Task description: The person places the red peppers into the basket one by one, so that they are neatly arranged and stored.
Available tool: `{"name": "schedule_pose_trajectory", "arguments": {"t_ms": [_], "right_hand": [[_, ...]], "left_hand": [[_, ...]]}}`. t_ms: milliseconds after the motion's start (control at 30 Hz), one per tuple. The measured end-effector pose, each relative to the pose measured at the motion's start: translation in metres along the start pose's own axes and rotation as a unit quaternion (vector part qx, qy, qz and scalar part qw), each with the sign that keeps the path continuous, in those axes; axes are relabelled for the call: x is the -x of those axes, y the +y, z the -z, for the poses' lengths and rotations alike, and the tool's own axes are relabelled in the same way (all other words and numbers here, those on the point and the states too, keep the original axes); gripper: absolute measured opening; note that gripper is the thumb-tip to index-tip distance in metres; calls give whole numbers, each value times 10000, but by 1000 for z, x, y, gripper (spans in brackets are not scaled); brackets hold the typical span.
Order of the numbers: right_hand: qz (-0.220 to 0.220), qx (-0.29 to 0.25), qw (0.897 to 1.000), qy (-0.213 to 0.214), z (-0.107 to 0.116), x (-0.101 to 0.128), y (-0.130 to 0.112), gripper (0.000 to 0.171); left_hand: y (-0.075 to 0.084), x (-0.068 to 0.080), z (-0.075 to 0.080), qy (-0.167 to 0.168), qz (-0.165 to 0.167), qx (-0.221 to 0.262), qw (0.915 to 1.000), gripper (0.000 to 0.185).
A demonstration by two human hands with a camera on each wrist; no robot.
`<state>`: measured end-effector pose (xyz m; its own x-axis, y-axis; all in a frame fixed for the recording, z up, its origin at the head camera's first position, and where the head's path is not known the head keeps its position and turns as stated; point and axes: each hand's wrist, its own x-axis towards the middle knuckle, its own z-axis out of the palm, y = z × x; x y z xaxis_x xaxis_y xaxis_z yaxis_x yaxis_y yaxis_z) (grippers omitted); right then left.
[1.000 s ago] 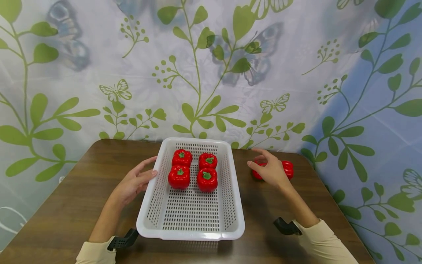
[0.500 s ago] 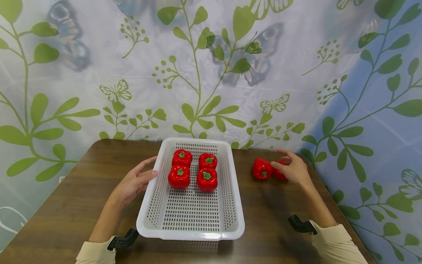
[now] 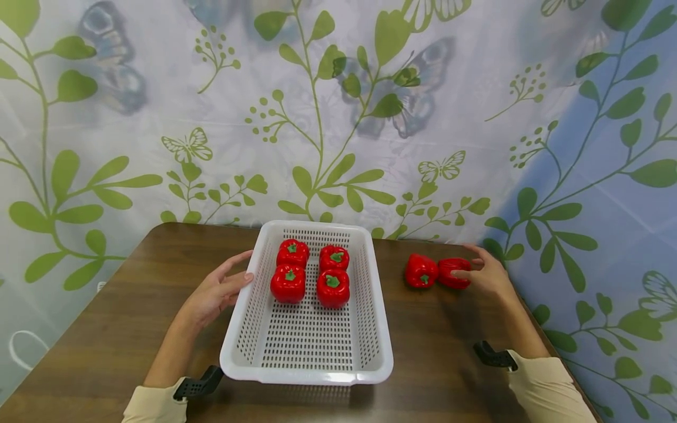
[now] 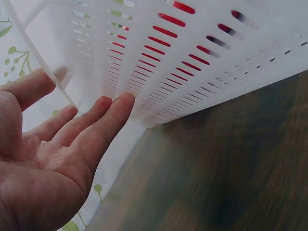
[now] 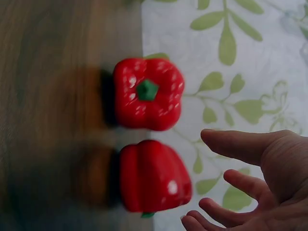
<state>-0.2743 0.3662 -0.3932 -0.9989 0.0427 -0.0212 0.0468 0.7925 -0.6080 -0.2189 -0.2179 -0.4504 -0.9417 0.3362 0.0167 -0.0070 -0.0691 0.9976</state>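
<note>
The basket [image 3: 307, 329] sat on the table [image 3: 116, 317], the flat left hand [image 3: 214, 292] touching its side. The right hand [image 3: 489, 276], its grip spread, reached a pepper [image 3: 453, 272] lying sideways just left of its fingers.

Even bright light, soft shadows; wrist views blurry, head view edge-warped.

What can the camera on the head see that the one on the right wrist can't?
Only the head view shows the white basket, the four peppers in it and the left hand against its side. Only the right wrist view shows the right hand's open palm and spread fingers. Both show the two loose peppers on the table, with that hand beside one.
</note>
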Motion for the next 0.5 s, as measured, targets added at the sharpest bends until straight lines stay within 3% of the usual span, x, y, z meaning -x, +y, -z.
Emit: {"name": "schedule_pose_trajectory", "arguments": {"t_ms": [500], "right_hand": [[-183, 62, 9996, -217, -10, -12, 37, 98]], "left_hand": [[-1, 0, 1, -13, -29, -19, 10000, 62]]}}
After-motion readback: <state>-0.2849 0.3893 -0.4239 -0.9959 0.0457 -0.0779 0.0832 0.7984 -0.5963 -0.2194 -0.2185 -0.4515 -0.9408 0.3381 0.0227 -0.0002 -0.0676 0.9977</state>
